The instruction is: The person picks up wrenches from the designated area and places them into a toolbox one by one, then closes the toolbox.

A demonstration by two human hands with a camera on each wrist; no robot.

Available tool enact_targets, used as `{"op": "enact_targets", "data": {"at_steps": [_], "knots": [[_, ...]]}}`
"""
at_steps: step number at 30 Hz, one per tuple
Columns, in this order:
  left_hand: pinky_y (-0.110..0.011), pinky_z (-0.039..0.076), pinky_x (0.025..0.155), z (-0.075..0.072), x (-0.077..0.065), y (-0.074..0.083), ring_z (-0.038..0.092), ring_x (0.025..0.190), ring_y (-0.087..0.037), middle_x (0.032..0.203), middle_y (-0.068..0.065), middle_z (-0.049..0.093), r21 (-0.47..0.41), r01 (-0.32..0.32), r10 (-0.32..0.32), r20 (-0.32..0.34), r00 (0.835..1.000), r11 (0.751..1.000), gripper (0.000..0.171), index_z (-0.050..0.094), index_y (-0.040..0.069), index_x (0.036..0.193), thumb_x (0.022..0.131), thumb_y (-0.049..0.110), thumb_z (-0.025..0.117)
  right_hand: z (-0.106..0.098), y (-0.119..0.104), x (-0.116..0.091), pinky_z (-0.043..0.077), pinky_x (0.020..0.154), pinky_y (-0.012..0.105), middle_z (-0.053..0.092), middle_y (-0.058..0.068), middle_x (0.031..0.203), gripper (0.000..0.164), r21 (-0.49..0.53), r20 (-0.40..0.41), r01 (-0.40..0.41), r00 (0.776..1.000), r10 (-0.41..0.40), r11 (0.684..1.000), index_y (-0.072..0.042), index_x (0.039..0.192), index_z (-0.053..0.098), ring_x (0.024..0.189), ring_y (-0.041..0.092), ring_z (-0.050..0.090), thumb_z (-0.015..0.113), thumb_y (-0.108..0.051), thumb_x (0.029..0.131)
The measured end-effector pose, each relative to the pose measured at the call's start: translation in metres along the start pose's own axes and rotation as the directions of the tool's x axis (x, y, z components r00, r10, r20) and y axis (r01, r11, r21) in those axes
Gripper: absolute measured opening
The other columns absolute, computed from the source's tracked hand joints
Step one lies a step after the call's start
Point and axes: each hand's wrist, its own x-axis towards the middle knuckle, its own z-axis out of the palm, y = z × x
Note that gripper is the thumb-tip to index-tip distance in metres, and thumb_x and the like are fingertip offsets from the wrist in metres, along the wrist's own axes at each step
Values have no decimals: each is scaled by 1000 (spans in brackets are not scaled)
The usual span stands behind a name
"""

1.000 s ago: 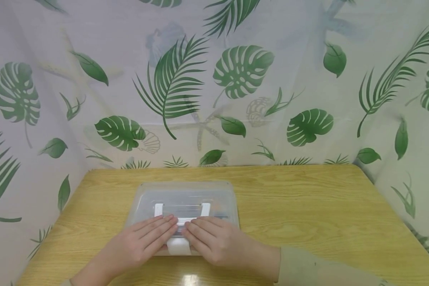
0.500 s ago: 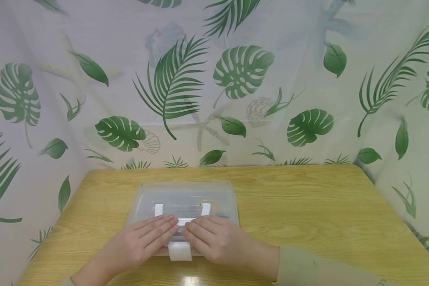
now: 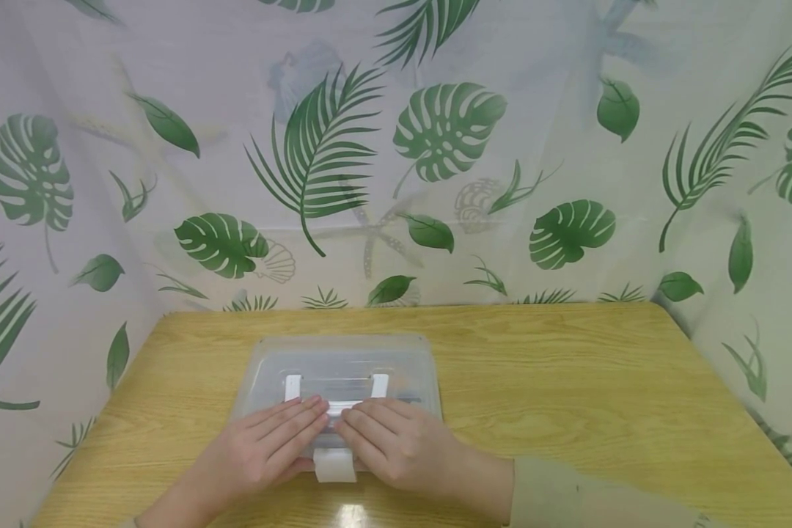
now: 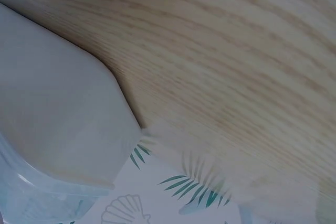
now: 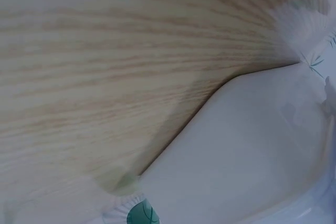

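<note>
A storage box (image 3: pixel 343 356) with a see-through lid lies on the table in the head view. Its lid carries a white carrying handle (image 3: pixel 380 385), and a white latch (image 3: pixel 334 466) juts out at the front, tilted away from the box wall. My left hand (image 3: pixel 254 447) rests on the lid's front left with straight fingers, its thumb low beside the latch. From the right, my right hand (image 3: pixel 409 447) mirrors it, fingertips at the handle and thumb hidden. Both wrist views show the box's pale side wall (image 4: pixel 58 93), also the right one's wall (image 5: pixel 236 140).
The wood-grain table (image 3: pixel 554 381) extends on both sides of the box. Behind and beside it hangs a pale cloth (image 3: pixel 343 286) printed with green leaves and shells. Blurred shapes, unclear in kind, show through the lid.
The white latch has swung outward and down from the box's front. Both hands have stayed nearly in place; the left thumb now shows more beside the latch.
</note>
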Motion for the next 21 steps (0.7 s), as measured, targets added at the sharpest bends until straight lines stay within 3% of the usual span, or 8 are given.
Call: {"op": "enact_targets", "data": {"at_steps": [13,21], "knots": [[-36,62,100,-3,-3,11,76,119,-23,136,-10,75,-21,120,-118,72,990,993,46,72,2,133,115,35,45,-4,-10,-2,64,97,28,80,6,117,40,43,44,-107,994,105,993,-2,122,75,105,16,77,42,-23,114],[-33,51,117,-3,-3,15,76,119,-25,136,-11,75,-54,149,-146,58,988,987,45,72,1,133,115,34,47,-3,-13,-2,64,96,28,80,5,117,38,33,31,-126,992,125,991,-3,121,75,104,16,76,44,-22,111]]}}
